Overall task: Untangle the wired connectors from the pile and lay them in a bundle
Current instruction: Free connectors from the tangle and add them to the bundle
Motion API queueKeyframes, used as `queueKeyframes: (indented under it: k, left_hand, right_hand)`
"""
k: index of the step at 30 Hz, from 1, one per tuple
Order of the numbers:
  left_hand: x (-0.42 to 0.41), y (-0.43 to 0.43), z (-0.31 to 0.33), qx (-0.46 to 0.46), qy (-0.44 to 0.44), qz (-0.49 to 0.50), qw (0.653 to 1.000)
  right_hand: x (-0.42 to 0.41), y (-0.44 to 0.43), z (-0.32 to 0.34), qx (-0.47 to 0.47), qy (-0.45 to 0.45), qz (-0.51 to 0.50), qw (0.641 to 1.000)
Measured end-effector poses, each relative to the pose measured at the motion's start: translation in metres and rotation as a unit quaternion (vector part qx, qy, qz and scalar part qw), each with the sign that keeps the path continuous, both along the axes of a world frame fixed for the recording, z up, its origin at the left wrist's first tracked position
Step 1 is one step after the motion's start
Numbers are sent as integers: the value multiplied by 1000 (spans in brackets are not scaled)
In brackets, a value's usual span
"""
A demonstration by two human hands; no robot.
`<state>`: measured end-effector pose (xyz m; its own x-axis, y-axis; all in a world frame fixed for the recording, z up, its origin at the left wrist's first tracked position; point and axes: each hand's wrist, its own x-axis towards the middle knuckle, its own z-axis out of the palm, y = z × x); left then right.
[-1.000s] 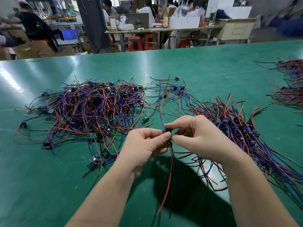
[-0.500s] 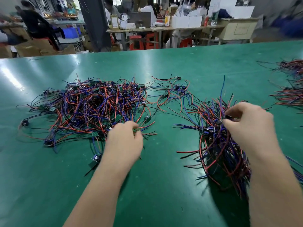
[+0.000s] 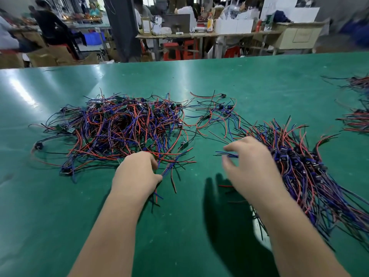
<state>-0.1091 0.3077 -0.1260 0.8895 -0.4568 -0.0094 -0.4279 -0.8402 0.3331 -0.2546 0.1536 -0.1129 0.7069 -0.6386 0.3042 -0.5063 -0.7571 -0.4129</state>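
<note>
Green table (image 3: 259, 80) carries a tangled pile (image 3: 119, 126) of red, blue and black wired connectors. At its near edge the left hand (image 3: 137, 172) curls round a few wires. Blurred, the right hand (image 3: 253, 166) hovers with fingers spread, holding nothing, just left of the laid bundle (image 3: 299, 166).

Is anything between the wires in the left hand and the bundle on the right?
Only the open right hand hovers between. The left hand grips strands at the edge of the tangled red, blue and black wire pile; green table separates it from the combed wire bundle.
</note>
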Motion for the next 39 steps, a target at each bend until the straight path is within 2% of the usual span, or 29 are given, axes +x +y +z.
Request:
queueKeyframes:
  k: [3,5,7,9,11,15,18,22,25,27,29,32,35,39]
  left_hand:
    - [3,0,0,-55,-11,1,998]
    - [4,-3,-1,-148,-21,-16,989]
    - [2,-7,2,-276,-20,-19,961]
    - [-1,-11,4,-405,8,-31,914]
    - [-4,-14,7,-495,37,-54,866]
    - [-20,-21,12,-593,91,-126,790]
    - [-29,-25,12,-626,110,-151,757]
    - [-36,-27,14,-643,106,-162,741]
    - [-38,-27,16,-665,109,-164,720]
    - [-37,-27,16,-671,137,-144,714]
    - [-35,-28,15,-656,186,-122,721]
    - [-37,-29,15,-607,229,-145,747]
    - [-40,-29,15,-588,245,-153,755]
    - [-43,-31,14,-578,337,-156,727]
  right_hand:
    - [9,16,-9,10,1,73,997]
    - [12,19,-13,22,-19,103,994]
    - [14,20,-15,59,-64,118,989]
    - [14,19,-14,121,-122,112,979]
    - [15,18,-14,218,-184,96,954]
    - [18,14,-9,411,-301,87,856]
    - [14,12,-6,446,-296,180,826]
    - [12,17,-5,451,-267,273,806]
    - [14,22,-4,465,-282,275,793]
    - [14,23,-3,496,-312,275,762]
    - [13,22,-1,544,-340,269,718]
    - [11,19,2,600,-334,256,681]
    - [11,19,3,636,-303,234,670]
    - [13,21,1,653,-300,207,664]
